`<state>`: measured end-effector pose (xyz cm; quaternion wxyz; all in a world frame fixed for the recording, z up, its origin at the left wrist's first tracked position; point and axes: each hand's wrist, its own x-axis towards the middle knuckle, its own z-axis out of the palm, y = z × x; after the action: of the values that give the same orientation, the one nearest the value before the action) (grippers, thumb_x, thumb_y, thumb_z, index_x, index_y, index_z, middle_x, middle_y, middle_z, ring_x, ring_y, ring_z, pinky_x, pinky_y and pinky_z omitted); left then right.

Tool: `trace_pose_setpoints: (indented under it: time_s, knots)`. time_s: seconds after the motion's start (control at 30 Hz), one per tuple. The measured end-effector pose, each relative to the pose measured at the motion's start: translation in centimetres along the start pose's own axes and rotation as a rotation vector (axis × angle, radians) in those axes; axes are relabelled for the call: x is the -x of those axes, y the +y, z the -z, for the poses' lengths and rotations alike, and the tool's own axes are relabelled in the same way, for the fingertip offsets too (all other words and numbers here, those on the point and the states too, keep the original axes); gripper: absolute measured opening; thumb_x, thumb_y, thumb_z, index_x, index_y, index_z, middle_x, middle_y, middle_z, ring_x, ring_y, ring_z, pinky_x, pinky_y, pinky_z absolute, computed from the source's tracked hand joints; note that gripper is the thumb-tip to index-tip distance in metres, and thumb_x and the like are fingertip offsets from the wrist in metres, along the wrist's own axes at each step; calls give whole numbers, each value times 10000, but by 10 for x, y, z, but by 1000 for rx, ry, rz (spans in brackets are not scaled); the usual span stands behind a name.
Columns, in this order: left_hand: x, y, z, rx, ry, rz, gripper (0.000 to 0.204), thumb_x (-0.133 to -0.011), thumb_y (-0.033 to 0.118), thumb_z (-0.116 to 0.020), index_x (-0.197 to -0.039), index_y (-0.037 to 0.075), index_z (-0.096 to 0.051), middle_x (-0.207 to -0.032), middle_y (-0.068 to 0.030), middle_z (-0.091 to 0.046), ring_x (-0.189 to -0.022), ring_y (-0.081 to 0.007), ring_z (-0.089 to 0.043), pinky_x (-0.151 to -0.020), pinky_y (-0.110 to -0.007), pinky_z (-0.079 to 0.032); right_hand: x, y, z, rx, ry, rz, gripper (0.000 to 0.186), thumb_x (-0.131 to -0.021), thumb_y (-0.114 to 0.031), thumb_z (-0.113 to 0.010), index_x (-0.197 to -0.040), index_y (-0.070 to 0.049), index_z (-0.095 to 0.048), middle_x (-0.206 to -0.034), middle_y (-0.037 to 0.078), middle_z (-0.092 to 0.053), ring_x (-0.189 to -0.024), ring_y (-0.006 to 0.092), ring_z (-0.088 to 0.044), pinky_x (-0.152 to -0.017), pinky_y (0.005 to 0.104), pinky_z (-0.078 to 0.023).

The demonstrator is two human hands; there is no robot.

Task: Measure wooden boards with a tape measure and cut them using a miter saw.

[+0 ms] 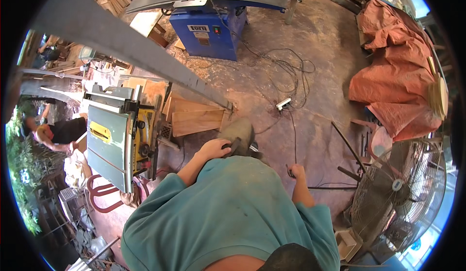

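Nearest, beyond the hem of the teal shirt, the left hand has its fingers bent and reaching to the left side of a dark object. That object lies just right of the fingertips, at the front of the person's body; its kind is unclear, and whether the fingers grip it or merely rest on it cannot be told.

The right hand, well apart from the left, is curled nearly into a fist around a small dark piece, which shows on the hand's left side. A thin dark cable runs down the floor toward this hand; whether it joins the piece cannot be made out.

Farther out, a white power strip lies on the floor beside looped cords. To the left, wooden boards lean near the right edge of a table saw, whose yellow insert sits toward the upper left corner of its tabletop. Past the tabletop's left edge, a co-worker bends in. On the far right are a large fan and an orange tarp; at the far end stands a blue machine.
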<state>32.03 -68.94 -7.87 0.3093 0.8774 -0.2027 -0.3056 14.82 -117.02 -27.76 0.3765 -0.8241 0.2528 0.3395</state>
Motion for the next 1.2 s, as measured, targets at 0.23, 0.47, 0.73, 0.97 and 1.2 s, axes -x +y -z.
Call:
trace_pose_setpoints:
  time_s: [0.23,0.47,0.73,0.97,1.2]
  knots:
    - [-176,-13,44,-67,-120,142,529,-887,483,-596,-1244,95,-640,-1176,-206,-672,-1085,-396,-633,-921,-482,-501,-59,-72,66,-160,-240,-279,234,-738,-190,-636,-909,-101,-770,-823,94,-683,-718,257,-650,-529,435,-578]
    - [-394,-65,113,-43,-263,264,410,-891,422,-583,-1070,78,-715,-1087,-203,-701,-1032,-396,-659,-883,-477,-519,-207,-141,173,-461,-96,-20,361,-703,-136,-678,-1044,-25,-724,-756,97,-653,-661,220,-624,-532,374,-541]
    - [-479,-100,240,401,155,299,450,-865,452,-593,-1156,133,-723,-1112,-164,-713,-1082,-352,-659,-934,-446,-510,-341,-310,255,-81,-141,52,308,-730,-118,-665,-1007,-7,-740,-861,94,-714,-753,190,-648,-678,333,-516]
    - [-392,-257,329,330,263,676,464,-886,459,-589,-1188,126,-702,-1136,-157,-710,-1082,-340,-660,-935,-430,-506,-431,-567,282,366,-376,17,245,-762,-81,-615,-948,-8,-759,-912,64,-740,-860,187,-662,-752,316,-513]
    - [-271,-347,335,701,832,1142,443,-883,435,-610,-1137,89,-723,-1094,-180,-716,-1068,-332,-670,-926,-411,-511,-533,-843,239,481,-545,331,265,-822,-193,-659,-1020,-37,-741,-936,47,-718,-848,205,-662,-724,358,-542]
